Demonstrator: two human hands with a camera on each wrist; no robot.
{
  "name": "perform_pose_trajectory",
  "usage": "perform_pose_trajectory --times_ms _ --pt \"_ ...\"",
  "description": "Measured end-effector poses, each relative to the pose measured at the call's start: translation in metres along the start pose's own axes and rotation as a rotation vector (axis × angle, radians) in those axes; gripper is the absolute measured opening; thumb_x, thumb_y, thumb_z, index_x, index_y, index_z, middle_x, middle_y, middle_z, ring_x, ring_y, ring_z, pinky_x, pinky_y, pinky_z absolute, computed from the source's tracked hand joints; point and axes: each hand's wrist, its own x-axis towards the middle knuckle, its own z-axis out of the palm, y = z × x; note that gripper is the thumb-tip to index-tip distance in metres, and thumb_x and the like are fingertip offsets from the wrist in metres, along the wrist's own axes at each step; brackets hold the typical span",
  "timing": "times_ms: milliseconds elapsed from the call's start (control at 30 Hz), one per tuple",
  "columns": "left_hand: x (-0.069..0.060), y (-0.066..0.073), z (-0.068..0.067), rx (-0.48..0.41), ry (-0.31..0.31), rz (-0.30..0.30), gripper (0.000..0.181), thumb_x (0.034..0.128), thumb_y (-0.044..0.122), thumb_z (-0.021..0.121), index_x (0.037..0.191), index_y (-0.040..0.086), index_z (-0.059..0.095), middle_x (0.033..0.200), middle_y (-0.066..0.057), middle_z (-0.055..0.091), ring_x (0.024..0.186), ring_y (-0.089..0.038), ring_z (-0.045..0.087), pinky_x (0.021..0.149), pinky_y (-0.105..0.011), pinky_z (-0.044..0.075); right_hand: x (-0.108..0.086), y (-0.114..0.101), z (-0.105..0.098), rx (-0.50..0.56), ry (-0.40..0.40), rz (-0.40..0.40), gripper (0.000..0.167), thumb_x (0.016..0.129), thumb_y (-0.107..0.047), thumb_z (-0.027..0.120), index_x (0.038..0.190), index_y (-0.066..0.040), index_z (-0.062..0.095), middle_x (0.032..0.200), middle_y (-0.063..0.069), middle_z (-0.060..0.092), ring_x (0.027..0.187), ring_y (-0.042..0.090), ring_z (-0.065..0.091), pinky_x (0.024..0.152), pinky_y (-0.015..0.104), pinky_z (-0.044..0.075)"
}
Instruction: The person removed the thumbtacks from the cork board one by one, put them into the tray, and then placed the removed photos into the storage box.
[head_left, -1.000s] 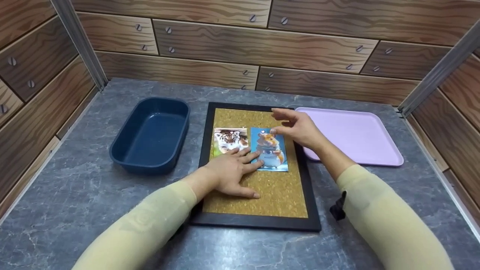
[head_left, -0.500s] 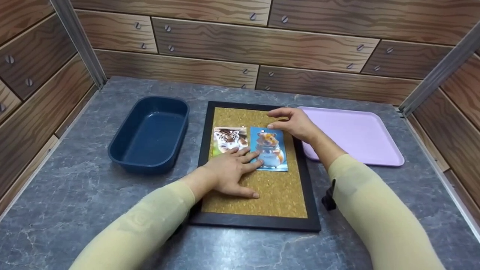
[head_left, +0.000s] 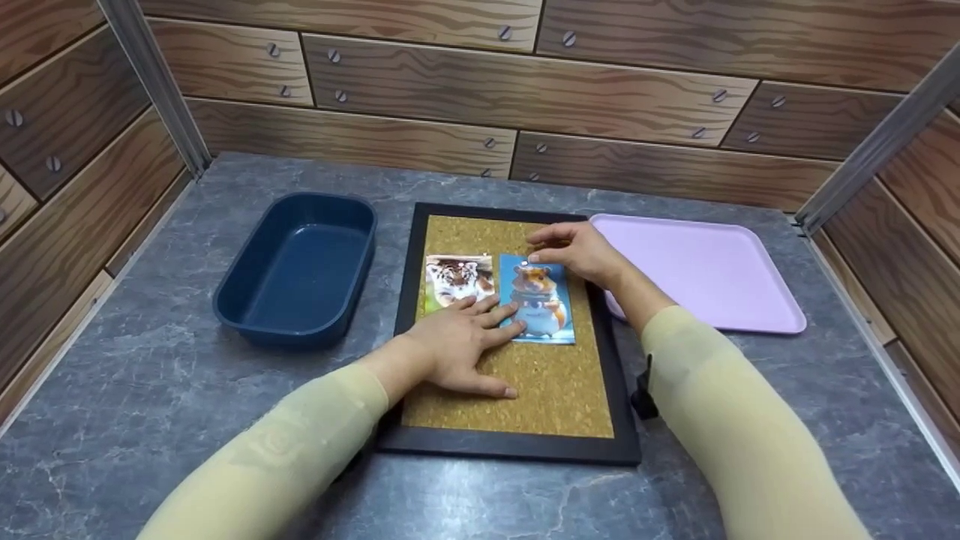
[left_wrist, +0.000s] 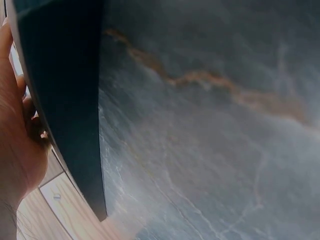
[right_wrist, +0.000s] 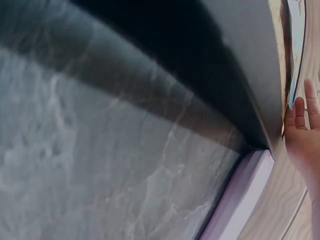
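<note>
A black-framed corkboard lies flat on the table in the head view. Two pictures are on its cork: a tiger picture on the left and a hamster picture on the right. Across their lower parts my left hand rests with spread fingers, hiding the bottom of the tiger picture. My right hand is over the board's upper right, its thumb at a small white pin on the hamster picture's top edge. A gap shows between thumb and fingers. Whether the thumb presses the pin is hard to tell.
Left of the board stands a deep dark blue bin. To its right a flat lilac tray meets the frame's upper right side. Wood-patterned walls enclose the grey marbled table at the back and sides.
My right hand has shifted slightly left, and its thumb has come to the pin at the top of the hamster picture. My left hand has stayed in place on the board.
</note>
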Motion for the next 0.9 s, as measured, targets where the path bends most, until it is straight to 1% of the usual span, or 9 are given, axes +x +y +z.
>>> perform_pose_trajectory --times_ms 100,233,400,533,667,900 --pt "0.0000 0.0001 0.0008 -0.006 -0.010 -0.001 0.102 0.0926 0.089 0.041 0.171 0.027 0.021 0.178 -0.003 0.010 0.163 -0.029 0.010 0.131 -0.049 0.015 -0.0004 0.0018 0.0018 -0.024 -0.006 0.013 0.039 0.093 -0.007 0.083 0.129 0.004 0.073 0.127 0.021 0.073 0.111 0.022 0.069 0.091 0.023 0.055" --pt "-0.0002 0.0001 0.0007 -0.008 -0.007 0.001 0.102 0.0925 0.089 0.040 0.171 0.028 0.021 0.178 -0.002 0.011 0.163 -0.029 0.010 0.131 -0.050 0.015 -0.0003 0.0026 0.0030 -0.039 -0.016 0.026 0.038 0.094 -0.008 0.082 0.130 0.004 0.074 0.127 0.023 0.073 0.107 0.018 0.069 0.088 0.021 0.055" --pt "-0.0012 -0.0005 -0.0001 -0.009 -0.010 0.001 0.103 0.0922 0.090 0.039 0.171 0.028 0.020 0.178 -0.002 0.010 0.163 -0.028 0.010 0.131 -0.050 0.014 0.0002 0.0001 0.0041 -0.036 -0.041 0.035 0.037 0.095 -0.007 0.081 0.130 0.004 0.073 0.128 0.024 0.072 0.098 0.011 0.070 0.084 0.021 0.056" --pt "-0.0022 -0.0010 -0.0010 -0.005 -0.012 -0.001 0.103 0.0924 0.090 0.038 0.172 0.027 0.020 0.178 -0.003 0.009 0.163 -0.029 0.010 0.131 -0.050 0.014 0.0016 -0.0007 0.0056 -0.016 -0.059 0.048 0.035 0.096 -0.003 0.079 0.129 0.005 0.073 0.127 0.024 0.072 0.091 0.010 0.072 0.083 0.024 0.059" --pt "-0.0015 -0.0010 -0.0014 -0.003 -0.005 -0.002 0.103 0.0925 0.090 0.039 0.172 0.027 0.020 0.178 -0.003 0.010 0.163 -0.030 0.010 0.131 -0.050 0.015 0.0023 0.0000 0.0058 -0.021 -0.064 0.054 0.033 0.096 0.001 0.077 0.129 0.005 0.074 0.125 0.023 0.073 0.091 0.011 0.073 0.083 0.024 0.059" --pt "-0.0009 0.0002 -0.0007 -0.017 0.005 0.004 0.102 0.0927 0.089 0.042 0.171 0.027 0.021 0.178 -0.002 0.011 0.163 -0.029 0.011 0.130 -0.051 0.016 0.0016 0.0016 0.0068 -0.085 -0.073 0.050 0.033 0.096 -0.003 0.079 0.128 0.002 0.075 0.123 0.019 0.075 0.099 0.014 0.072 0.085 0.021 0.056"
